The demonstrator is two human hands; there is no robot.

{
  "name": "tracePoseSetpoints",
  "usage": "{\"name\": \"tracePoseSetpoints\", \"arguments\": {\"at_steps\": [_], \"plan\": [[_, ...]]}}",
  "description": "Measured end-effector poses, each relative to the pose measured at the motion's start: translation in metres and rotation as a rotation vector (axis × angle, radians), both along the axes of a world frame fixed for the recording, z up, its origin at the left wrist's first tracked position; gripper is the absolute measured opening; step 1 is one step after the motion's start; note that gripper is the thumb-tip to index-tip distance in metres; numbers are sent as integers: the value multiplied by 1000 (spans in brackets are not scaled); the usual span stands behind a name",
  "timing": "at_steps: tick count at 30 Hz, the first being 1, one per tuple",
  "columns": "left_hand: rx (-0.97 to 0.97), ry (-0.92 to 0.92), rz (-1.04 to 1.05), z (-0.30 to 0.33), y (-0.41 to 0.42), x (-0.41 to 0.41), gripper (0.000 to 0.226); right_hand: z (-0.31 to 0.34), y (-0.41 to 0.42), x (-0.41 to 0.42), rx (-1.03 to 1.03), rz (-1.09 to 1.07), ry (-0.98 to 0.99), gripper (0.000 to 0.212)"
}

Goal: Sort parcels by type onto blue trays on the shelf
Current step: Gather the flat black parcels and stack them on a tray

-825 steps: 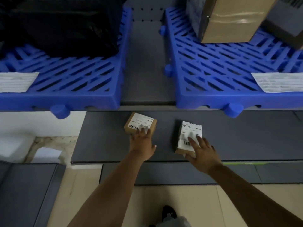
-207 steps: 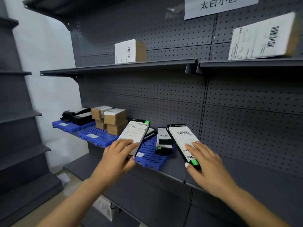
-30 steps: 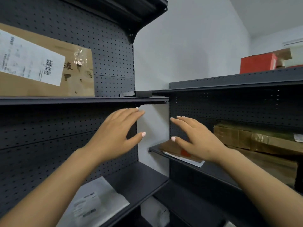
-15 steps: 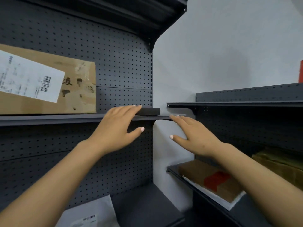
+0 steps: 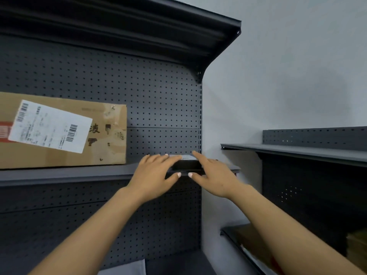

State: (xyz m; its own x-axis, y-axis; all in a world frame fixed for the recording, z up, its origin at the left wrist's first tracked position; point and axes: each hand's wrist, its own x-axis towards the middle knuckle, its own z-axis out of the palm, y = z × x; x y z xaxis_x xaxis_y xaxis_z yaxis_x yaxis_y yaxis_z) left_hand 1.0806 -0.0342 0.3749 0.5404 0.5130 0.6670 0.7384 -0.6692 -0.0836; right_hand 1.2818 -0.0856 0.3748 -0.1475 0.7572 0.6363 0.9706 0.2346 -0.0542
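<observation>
Black box (image 5: pixel 186 165): small, flat, at the right end of the grey shelf (image 5: pixel 65 174), near its front lip.
My left hand (image 5: pixel 153 176): fingers straight over the box's left end, thumb under the lip.
My right hand (image 5: pixel 213 175): fingers straight on its right end.
Cardboard parcel (image 5: pixel 63 130): left, apart from the box.
Beyond shelf end: bare wall (image 5: pixel 288 76).

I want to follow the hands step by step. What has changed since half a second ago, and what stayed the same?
Both hands moved forward to the small black box at the shelf's right end. The left hand now lies over its left part, the right hand touches its right side; a firm hold cannot be told. The box itself and the big cardboard parcel stayed in place.
</observation>
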Motion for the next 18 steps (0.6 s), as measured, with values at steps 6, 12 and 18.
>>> {"name": "tracePoseSetpoints", "arguments": {"at_steps": [6,12,18], "plan": [[-37,-72,-64,-4,-3,3,47,-10,2,-3,40,35,63,56],[-16,-352,-192,-22,-32,20,37,-13,-20,-13,105,95,144,47],[102,-425,-295,-42,-73,2,35,-36,-68,-25,243,235,287,46]]}}
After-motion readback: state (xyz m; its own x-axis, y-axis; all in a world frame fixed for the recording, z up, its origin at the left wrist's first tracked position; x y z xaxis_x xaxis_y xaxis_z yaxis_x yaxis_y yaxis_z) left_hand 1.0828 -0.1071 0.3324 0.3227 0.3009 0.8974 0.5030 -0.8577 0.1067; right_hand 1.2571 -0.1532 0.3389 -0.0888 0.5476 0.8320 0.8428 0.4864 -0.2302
